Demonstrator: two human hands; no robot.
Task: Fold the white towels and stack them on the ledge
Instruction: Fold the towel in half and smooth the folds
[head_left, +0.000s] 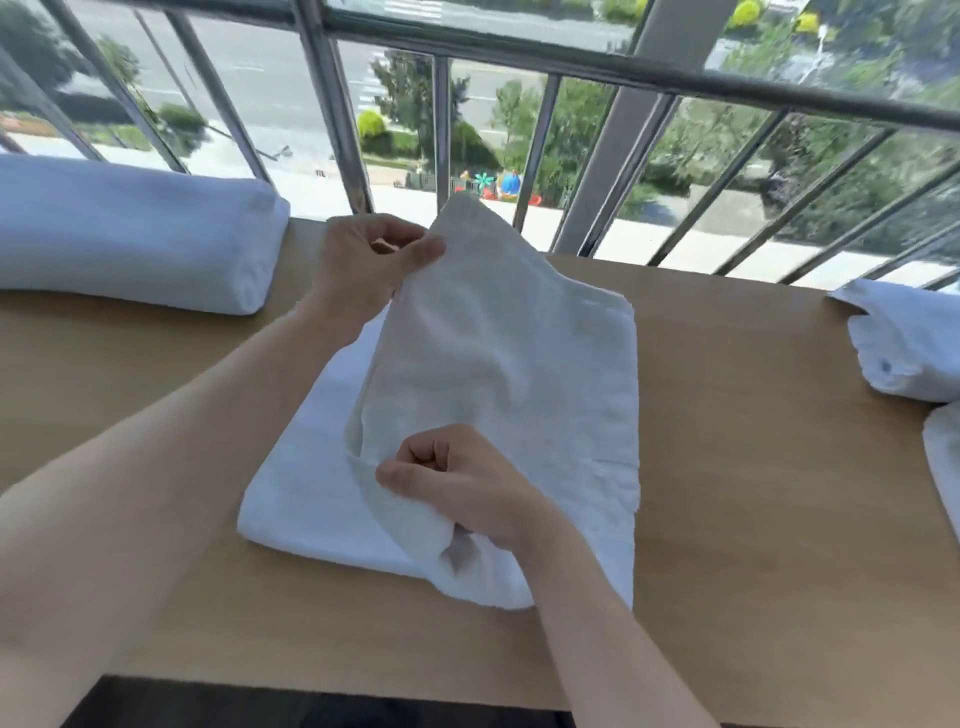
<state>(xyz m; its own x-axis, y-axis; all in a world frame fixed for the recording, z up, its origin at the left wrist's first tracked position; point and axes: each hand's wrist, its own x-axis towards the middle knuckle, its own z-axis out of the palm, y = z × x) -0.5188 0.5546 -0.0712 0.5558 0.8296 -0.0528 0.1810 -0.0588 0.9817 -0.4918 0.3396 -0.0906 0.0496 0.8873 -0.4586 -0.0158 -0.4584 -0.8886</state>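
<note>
Your left grip (371, 262) pinches the far corner of the white towel (493, 364), lifted off the worktop (727, 467); your right grip (457, 483) pinches its near fold.

One wide-angle view is taken from the person's head, faced forward and down. The pale wooden ledge (727, 415) is seen from close above, with the white cloth towel (493, 364) on it centred; beyond the ledge, the grey metal railing (571, 65) is caught, bowed by the lens.
</note>
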